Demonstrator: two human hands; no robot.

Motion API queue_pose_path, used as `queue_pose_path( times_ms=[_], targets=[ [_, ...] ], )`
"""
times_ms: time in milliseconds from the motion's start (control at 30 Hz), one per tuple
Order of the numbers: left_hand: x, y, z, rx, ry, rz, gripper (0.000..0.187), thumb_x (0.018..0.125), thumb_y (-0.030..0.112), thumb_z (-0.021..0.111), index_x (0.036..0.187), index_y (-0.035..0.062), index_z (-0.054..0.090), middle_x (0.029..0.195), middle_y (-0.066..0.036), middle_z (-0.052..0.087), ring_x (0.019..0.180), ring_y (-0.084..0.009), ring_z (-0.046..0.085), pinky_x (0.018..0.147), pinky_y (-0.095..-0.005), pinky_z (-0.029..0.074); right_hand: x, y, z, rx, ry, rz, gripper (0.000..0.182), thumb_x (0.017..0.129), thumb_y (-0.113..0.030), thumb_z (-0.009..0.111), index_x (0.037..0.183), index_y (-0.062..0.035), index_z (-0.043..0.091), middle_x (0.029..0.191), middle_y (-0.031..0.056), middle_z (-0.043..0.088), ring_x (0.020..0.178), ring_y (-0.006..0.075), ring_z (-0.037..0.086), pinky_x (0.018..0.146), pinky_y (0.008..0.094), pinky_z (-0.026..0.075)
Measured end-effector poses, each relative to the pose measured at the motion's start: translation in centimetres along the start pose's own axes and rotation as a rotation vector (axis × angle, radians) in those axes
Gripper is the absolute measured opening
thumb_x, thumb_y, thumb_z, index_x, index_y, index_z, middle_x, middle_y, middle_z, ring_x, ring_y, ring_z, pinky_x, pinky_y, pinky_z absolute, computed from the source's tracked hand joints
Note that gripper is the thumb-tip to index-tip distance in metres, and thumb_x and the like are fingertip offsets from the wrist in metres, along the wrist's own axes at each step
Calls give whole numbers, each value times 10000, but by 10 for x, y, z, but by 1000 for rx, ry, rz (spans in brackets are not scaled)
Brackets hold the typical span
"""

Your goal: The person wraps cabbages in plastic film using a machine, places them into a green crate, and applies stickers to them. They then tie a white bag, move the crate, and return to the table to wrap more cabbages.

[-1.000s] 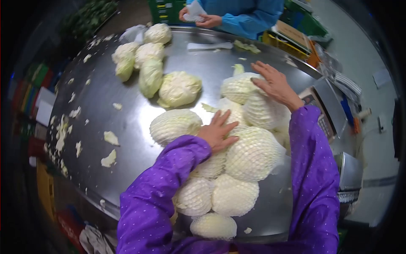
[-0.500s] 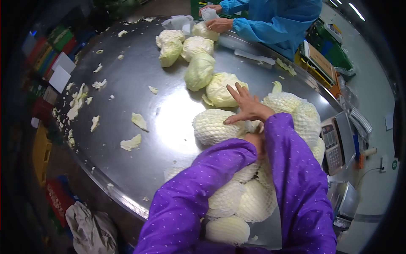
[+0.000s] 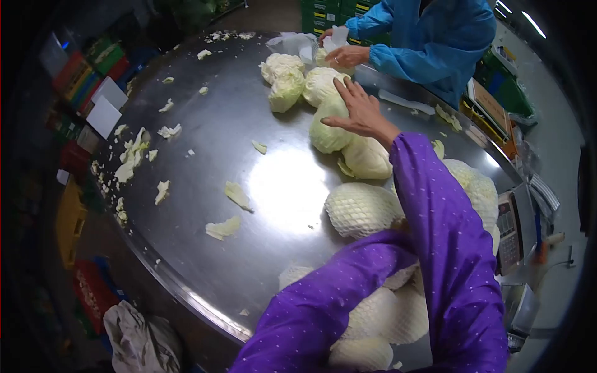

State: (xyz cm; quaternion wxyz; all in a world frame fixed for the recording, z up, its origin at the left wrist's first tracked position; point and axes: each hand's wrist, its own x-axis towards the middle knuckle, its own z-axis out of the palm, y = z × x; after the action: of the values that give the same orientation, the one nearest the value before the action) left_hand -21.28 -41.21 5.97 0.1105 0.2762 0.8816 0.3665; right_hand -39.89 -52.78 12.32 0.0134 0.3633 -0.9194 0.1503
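Note:
My right hand is spread over a bare pale green cabbage, its thumb at the left side and its fingers toward a whiter cabbage behind. Another bare cabbage lies just below my wrist. My left hand is almost wholly hidden by my right sleeve, beside a cabbage in white foam netting; its fingers do not show. More netted cabbages lie under and between my purple sleeves, and others to the right.
Across the metal table, a person in blue sleeves handles white netting at a cabbage. Leaf scraps are scattered on the left. A scale stands at the right edge, and crates behind.
My right hand has moved forward from the netted cabbage to the bare one farther back. The view has shifted, so the table's contents appear farther right and mostly lower. My left hand is now more hidden.

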Motion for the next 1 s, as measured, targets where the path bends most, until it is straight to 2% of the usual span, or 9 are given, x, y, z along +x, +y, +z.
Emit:
queue_pose_path(
  times_ms=[33, 167, 267, 367, 467, 767, 867, 967, 1000],
  targets=[
    [-2, -2, 0, 3, 4, 9, 700, 783, 448, 566, 1324, 42, 392, 1375, -250, 342, 1295, -381, 308, 1013, -434, 357, 16, -2, 7, -84, 17, 10, 1060, 668, -695, 605, 1453, -143, 157, 1503, 157, 141, 1359, 409, 164, 1020, 639, 195],
    [-8, -8, 2, -11, -6, 24, 693, 786, 452, 563, 1324, 48, 396, 1381, -248, 333, 1298, -383, 301, 1013, -437, 355, 47, -2, 40, -162, -200, 124, 1044, 678, -665, 620, 1462, -196, 116, 1503, 155, 138, 1363, 412, 144, 983, 673, 229],
    [-8, -9, 1, -28, -10, 25, 688, 788, 454, 561, 1323, 52, 400, 1386, -247, 326, 1301, -384, 295, 1014, -439, 354, 50, 9, 51, -126, -146, 94, 1055, 665, -663, 635, 1462, -214, 108, 1501, 151, 146, 1360, 421, 144, 963, 691, 240],
    [-7, -7, 0, -25, -17, 32, 683, 791, 456, 559, 1323, 57, 403, 1391, -245, 319, 1303, -386, 290, 1014, -442, 353, 45, 0, 39, -168, -211, 105, 1032, 672, -645, 641, 1460, -261, 95, 1499, 155, 147, 1359, 424, 141, 956, 702, 241],
    [-9, -5, 1, -27, -21, 38, 678, 793, 459, 557, 1322, 62, 406, 1395, -244, 313, 1306, -387, 284, 1015, -444, 352, 43, -2, 41, -179, -173, 109, 1003, 679, -626, 647, 1453, -330, 80, 1505, 154, 120, 1350, 438, 155, 954, 705, 248],
    [-8, -4, 4, -21, -25, 41, 664, 801, 466, 551, 1321, 76, 416, 1409, -239, 293, 1314, -392, 268, 1016, -451, 349, 39, 1, 40, -311, -164, -43, 905, 700, -621, 643, 1408, -480, 98, 1503, 155, 101, 1288, 507, 235, 894, 739, 277],
    [-6, -3, 5, -13, -22, 39, 659, 804, 468, 549, 1321, 81, 420, 1414, -237, 286, 1316, -393, 262, 1017, -453, 348, 33, -10, 36, -328, -115, 18, 923, 739, -556, 643, 1448, -357, 87, 1493, 160, 135, 1312, 464, 228, 969, 630, 315],
    [-2, 0, 5, -4, -22, 36, 654, 806, 470, 547, 1320, 85, 423, 1419, -236, 279, 1319, -395, 256, 1017, -456, 347, 32, -1, 44, 456, 603, -11, 824, 799, -428, 633, 1443, -144, 204, 1404, 163, 345, 1236, 330, 401, 922, 415, 426],
    [-2, 1, 5, 1, -22, 34, 653, 807, 471, 546, 1320, 87, 424, 1420, -235, 277, 1319, -395, 255, 1017, -457, 347, 18, -3, 26, 650, 503, 73, 715, 828, -381, 609, 1384, -75, 279, 1309, 162, 424, 1175, 282, 448, 896, 375, 435]
  ],
)
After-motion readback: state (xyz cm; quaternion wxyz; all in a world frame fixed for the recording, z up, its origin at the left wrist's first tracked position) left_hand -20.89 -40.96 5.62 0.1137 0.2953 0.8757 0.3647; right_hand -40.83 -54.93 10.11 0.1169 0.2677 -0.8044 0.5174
